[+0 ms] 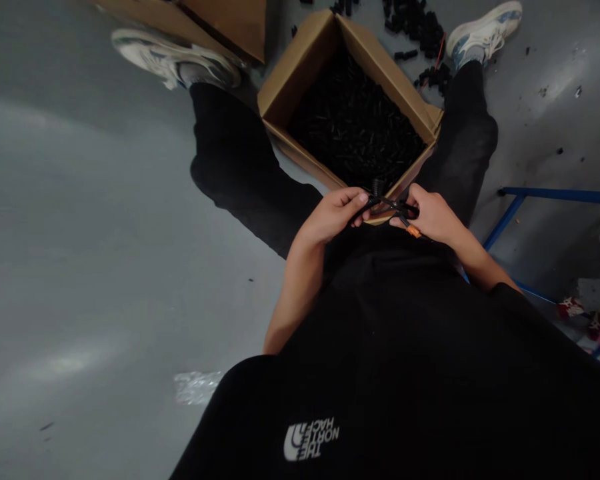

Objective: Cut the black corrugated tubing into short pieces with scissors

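Observation:
In the head view, my left hand (334, 212) pinches a black part with a ribbed, cylindrical end (378, 187) over the near edge of the cardboard box (305, 70). Closed around a pair of nippers (413, 230) with black and orange handles is my right hand (434, 215). The dark jaws of the tool point left and meet the part close to my left fingertips. Whether they bite into it is too small and dark to tell. Many small black pieces (353, 123) fill the box, which stands between my legs.
Black parts (415, 27) lie in a loose heap on the floor beyond the box. Another cardboard box (230, 23) is at the top left. To the right stands a blue metal frame (560, 195). A clear plastic scrap (197, 388) lies on the grey floor at lower left.

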The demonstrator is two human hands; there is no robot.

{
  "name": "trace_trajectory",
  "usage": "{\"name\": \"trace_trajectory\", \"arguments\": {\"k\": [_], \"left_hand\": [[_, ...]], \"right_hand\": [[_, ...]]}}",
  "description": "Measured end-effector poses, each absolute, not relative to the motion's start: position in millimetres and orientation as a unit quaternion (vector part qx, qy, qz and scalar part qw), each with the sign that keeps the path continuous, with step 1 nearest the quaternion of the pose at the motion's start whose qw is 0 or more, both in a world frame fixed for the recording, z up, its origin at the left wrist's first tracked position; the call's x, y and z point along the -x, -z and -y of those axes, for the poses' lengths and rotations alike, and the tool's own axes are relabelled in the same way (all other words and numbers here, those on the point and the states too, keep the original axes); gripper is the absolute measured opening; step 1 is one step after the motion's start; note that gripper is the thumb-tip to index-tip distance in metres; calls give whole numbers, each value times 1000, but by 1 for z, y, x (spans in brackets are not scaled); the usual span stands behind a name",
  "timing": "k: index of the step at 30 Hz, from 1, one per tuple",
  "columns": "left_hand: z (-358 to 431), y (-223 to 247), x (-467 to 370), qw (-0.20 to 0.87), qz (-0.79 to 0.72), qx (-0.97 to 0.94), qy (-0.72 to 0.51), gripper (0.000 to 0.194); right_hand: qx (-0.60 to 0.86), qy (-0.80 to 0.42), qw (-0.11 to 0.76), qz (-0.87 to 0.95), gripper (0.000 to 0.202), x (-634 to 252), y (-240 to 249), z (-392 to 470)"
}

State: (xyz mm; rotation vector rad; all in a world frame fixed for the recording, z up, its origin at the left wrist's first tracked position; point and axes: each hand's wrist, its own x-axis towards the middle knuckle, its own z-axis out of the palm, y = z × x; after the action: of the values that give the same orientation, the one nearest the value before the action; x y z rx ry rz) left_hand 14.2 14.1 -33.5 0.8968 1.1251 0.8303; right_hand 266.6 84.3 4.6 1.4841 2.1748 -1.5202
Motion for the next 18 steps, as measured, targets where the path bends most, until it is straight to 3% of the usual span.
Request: {"name": "trace_trajectory", "arguments": {"k": [9, 18], "left_hand": [[-13, 45, -14, 780, -418, -331, -328, 69], [-6, 60, -13, 725, -485, -205, -444, 58]], "right_hand": [[-478, 523, 52, -704, 51, -261, 8, -79], [-489, 528, 51, -693, 51, -272, 13, -89]]}}
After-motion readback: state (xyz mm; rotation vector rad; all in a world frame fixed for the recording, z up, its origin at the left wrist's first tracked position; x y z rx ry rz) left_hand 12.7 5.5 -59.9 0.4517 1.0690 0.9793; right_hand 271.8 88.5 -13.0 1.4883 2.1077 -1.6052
